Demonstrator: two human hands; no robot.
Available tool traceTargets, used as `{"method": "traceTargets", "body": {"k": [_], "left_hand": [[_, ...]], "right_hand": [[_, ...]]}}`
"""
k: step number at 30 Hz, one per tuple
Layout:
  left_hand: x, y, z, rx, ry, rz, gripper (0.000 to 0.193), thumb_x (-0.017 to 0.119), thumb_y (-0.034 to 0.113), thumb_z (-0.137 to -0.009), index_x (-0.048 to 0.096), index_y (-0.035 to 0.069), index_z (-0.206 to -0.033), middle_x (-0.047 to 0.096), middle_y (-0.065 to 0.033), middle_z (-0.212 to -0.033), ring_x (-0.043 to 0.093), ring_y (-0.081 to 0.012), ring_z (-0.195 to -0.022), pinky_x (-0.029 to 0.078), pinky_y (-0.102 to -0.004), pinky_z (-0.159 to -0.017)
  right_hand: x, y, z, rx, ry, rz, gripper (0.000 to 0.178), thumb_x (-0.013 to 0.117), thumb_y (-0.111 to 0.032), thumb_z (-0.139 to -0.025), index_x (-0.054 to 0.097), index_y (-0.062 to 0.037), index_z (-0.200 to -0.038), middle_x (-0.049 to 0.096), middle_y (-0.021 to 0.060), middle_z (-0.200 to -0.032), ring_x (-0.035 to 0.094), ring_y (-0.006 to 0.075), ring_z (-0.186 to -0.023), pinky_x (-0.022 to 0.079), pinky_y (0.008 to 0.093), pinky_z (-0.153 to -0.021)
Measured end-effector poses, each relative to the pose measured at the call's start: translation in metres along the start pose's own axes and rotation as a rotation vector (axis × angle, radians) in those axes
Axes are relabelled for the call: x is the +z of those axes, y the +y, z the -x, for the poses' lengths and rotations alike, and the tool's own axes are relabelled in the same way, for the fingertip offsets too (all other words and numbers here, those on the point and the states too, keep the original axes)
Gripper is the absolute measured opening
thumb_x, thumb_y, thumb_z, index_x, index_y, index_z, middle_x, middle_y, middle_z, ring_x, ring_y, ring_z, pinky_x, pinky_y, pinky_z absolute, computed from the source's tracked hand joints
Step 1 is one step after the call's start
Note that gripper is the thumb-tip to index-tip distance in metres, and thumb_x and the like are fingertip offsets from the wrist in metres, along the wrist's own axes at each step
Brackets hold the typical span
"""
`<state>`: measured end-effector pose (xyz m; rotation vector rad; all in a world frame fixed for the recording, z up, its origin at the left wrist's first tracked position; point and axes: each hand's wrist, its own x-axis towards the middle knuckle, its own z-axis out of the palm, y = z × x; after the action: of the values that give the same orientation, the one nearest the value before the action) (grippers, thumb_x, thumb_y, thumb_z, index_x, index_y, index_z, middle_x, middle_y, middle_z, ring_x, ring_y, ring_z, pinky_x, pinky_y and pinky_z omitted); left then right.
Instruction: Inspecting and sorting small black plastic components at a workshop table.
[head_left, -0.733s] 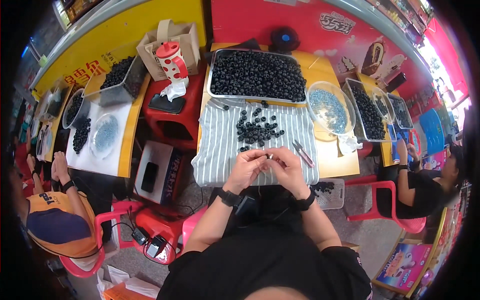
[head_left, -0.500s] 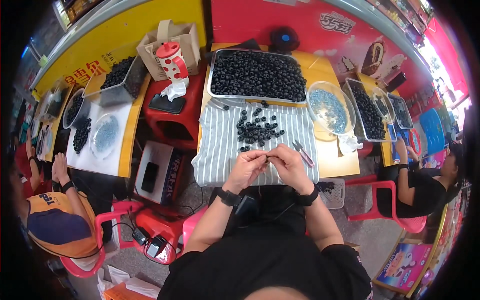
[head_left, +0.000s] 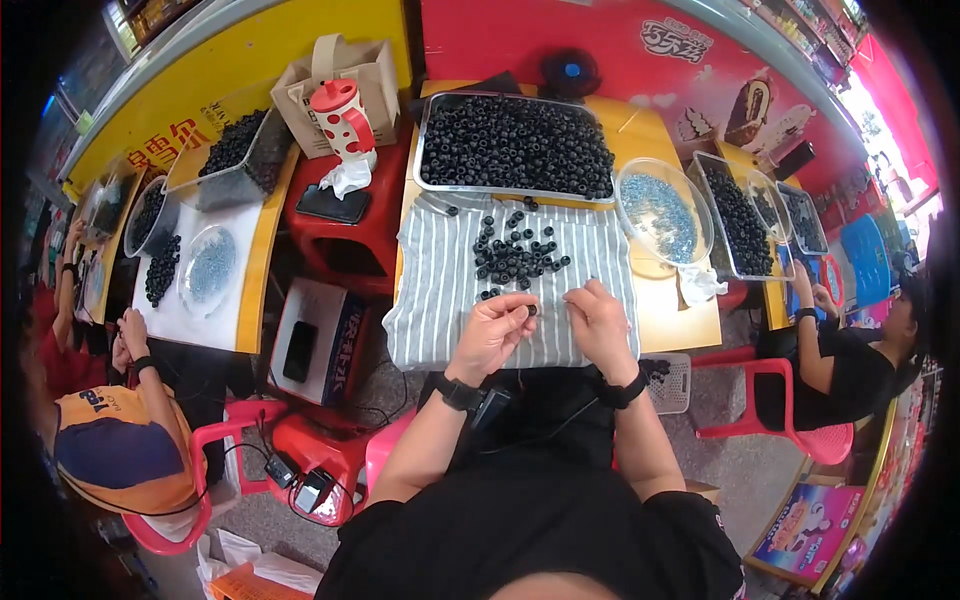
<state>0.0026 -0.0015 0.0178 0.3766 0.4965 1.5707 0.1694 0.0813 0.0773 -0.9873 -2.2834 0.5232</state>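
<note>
Between the thumb and fingertips of my left hand point(head_left: 494, 332) is a small black ring-shaped piece point(head_left: 531, 310). My right hand point(head_left: 603, 328) is apart from it, to the right, its fingers pinched together; anything in them is too small to make out. Both hands are over the near edge of a grey-and-white striped cloth point(head_left: 430, 300). Just beyond them lies a loose pile of black ring-shaped pieces point(head_left: 515, 262). Further back, a large clear tray point(head_left: 500, 190) is filled with the same pieces point(head_left: 510, 145). The snips seen earlier are now hidden by my right hand.
A round clear dish point(head_left: 640, 235) of pale blue bits stands on the right, with crumpled tissue point(head_left: 702, 285) near it. A red stool point(head_left: 335, 240) on the left holds a phone point(head_left: 333, 205) and a spotted cup point(head_left: 342, 120). Co-workers sit on both sides.
My hands have parted: the right has moved right, away from the black piece, and now covers the snips. My left hand stays in place with the piece.
</note>
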Motion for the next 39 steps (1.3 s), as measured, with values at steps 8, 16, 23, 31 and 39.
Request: {"method": "traceTargets", "body": {"k": [8, 16, 23, 31, 39], "left_hand": [[-0.003, 0.001, -0.003, 0.004, -0.064, 0.000, 0.021, 0.059, 0.000, -0.090, 0.059, -0.004, -0.111, 0.063, -0.0087, -0.099, 0.060, -0.0154, -0.081, 0.049, -0.0251, -0.071], [0.001, 0.002, -0.001, -0.006, -0.109, 0.002, 0.020, 0.059, 0.001, -0.090, 0.059, -0.003, -0.109, 0.064, -0.0109, -0.102, 0.063, -0.0179, -0.084, 0.051, -0.0268, -0.074], [-0.003, -0.003, -0.002, 0.008, -0.075, -0.025, 0.019, 0.059, -0.002, -0.089, 0.059, -0.004, -0.108, 0.065, -0.0099, -0.097, 0.063, -0.0166, -0.082, 0.052, -0.0268, -0.073], [-0.002, -0.002, -0.002, 0.006, -0.066, -0.052, 0.016, 0.058, -0.004, -0.089, 0.060, -0.003, -0.105, 0.065, -0.0091, -0.094, 0.062, -0.0143, -0.080, 0.051, -0.0260, -0.074], [-0.003, -0.003, -0.002, 0.024, -0.060, -0.055, 0.017, 0.058, -0.002, -0.089, 0.060, -0.003, -0.106, 0.065, -0.0082, -0.094, 0.062, -0.0135, -0.080, 0.051, -0.0256, -0.074]], "right_hand": [[0.009, -0.005, -0.002, -0.153, -0.051, 0.213, 0.006, 0.062, -0.006, -0.070, 0.063, -0.0069, -0.076, 0.050, 0.0111, -0.076, 0.056, 0.0315, -0.069, 0.046, 0.0417, -0.059], [0.006, -0.001, 0.004, 0.113, 0.065, -0.231, 0.004, 0.064, 0.001, -0.077, 0.061, -0.0006, -0.078, 0.056, 0.0088, -0.075, 0.058, 0.0188, -0.065, 0.046, 0.0309, -0.058], [-0.002, -0.031, 0.001, 0.062, 0.073, -0.502, 0.007, 0.064, 0.006, -0.078, 0.061, 0.0019, -0.083, 0.059, 0.0080, -0.074, 0.058, 0.0145, -0.063, 0.044, 0.0248, -0.056], [0.012, -0.040, 0.007, -0.064, 0.138, -0.406, 0.010, 0.063, 0.009, -0.078, 0.061, 0.0012, -0.083, 0.058, 0.0094, -0.077, 0.059, 0.0192, -0.064, 0.045, 0.0271, -0.055], [0.022, -0.043, 0.012, -0.103, 0.196, -0.366, 0.009, 0.064, 0.007, -0.078, 0.061, 0.0011, -0.085, 0.057, 0.0110, -0.079, 0.060, 0.0220, -0.065, 0.047, 0.0282, -0.056]]}}
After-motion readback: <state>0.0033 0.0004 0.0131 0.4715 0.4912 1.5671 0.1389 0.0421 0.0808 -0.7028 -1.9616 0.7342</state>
